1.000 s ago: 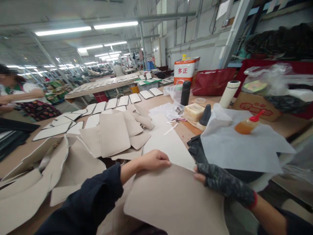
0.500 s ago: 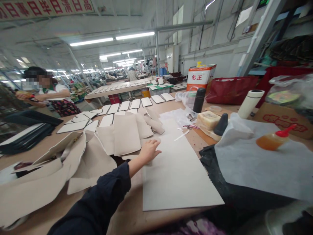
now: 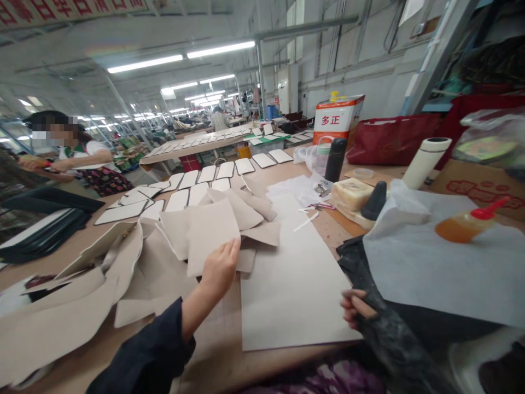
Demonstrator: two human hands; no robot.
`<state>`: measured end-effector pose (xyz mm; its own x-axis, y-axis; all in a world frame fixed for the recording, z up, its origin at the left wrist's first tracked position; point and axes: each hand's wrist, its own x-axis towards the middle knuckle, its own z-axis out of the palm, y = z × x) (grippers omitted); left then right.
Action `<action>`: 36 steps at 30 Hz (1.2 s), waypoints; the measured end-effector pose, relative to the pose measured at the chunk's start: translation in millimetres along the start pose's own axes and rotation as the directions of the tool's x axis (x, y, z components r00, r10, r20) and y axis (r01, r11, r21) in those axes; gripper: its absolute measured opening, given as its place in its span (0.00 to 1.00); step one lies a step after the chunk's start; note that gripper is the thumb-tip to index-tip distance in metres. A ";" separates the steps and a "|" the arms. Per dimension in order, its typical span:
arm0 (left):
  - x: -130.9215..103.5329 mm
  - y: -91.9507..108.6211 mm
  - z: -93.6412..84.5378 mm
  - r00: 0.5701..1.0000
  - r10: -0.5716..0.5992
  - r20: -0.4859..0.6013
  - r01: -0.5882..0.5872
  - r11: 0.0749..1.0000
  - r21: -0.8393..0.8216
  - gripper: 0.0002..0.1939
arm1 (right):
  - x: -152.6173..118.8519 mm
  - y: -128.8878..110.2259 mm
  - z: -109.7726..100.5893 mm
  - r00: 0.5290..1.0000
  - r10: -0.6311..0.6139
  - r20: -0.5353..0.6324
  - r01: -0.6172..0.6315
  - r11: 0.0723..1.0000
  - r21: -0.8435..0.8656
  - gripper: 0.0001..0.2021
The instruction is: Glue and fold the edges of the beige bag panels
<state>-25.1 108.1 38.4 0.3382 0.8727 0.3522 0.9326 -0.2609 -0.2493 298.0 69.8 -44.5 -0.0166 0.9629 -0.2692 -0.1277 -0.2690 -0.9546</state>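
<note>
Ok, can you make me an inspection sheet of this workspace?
Surface: brown table bearing a large flat white board.
Work pieces: flat beige leather-like panel among other beige pieces.
Clutter: red-tipped squeeze bottle of orange liquid on a thin white sheet; black cylindrical bottle.
Hands: left hand on the panel's right edge, thumb hidden; right hand by the board's right edge, fingers curled, can't tell if holding anything.
Cables: thin cable-like lines on the grey wall; too small to be sure.
Surroundings: co-worker at picture left; white-and-orange can, red bag, lit ceiling tubes.
</note>
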 end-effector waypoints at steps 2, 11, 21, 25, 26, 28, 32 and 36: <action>-17.7 31.6 -16.8 0.977 0.174 -0.126 -0.183 0.981 -0.062 0.22 | 5.8 -6.1 28.4 0.988 0.086 0.126 -0.103 0.985 0.135 0.22; -83.0 139.6 5.9 0.974 0.225 0.016 -0.157 0.730 -0.665 0.12 | 34.5 24.0 92.8 0.915 0.225 0.335 -0.282 0.950 0.133 0.16; -56.7 120.3 27.5 0.744 -0.287 0.604 0.642 0.054 -0.765 0.11 | 29.6 22.9 109.7 0.856 0.222 0.466 -0.188 0.975 -0.119 0.09; -63.6 107.6 27.5 0.688 -0.412 0.598 0.670 0.044 -0.741 0.12 | 20.8 24.3 121.8 0.832 0.211 0.513 -0.143 0.975 -0.170 0.09; -65.6 104.3 27.1 0.685 -0.451 0.571 0.671 0.087 -0.736 0.13 | 17.7 23.7 124.0 0.835 0.198 0.514 -0.122 0.977 -0.177 0.10; -68.8 98.6 25.2 0.683 -0.492 0.539 0.678 0.153 -0.719 0.15 | 11.4 21.0 127.7 0.848 0.151 0.508 -0.068 0.981 -0.179 0.09; -72.0 91.6 15.6 0.624 -0.402 0.670 0.726 -0.019 -0.687 0.17 | 2.2 12.4 131.9 0.862 0.050 0.504 0.028 0.989 -0.146 0.08; -75.2 89.7 6.7 0.605 -0.306 0.735 0.707 -0.218 -0.673 0.18 | 0.3 9.7 133.0 0.851 0.048 0.523 0.006 0.995 -0.101 0.10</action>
<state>32.3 21.8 -16.5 -0.1727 0.9112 -0.3740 0.1204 0.3964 0.9101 164.9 69.9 -36.9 -0.5388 0.8163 -0.2082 -0.0275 -0.2641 -0.9641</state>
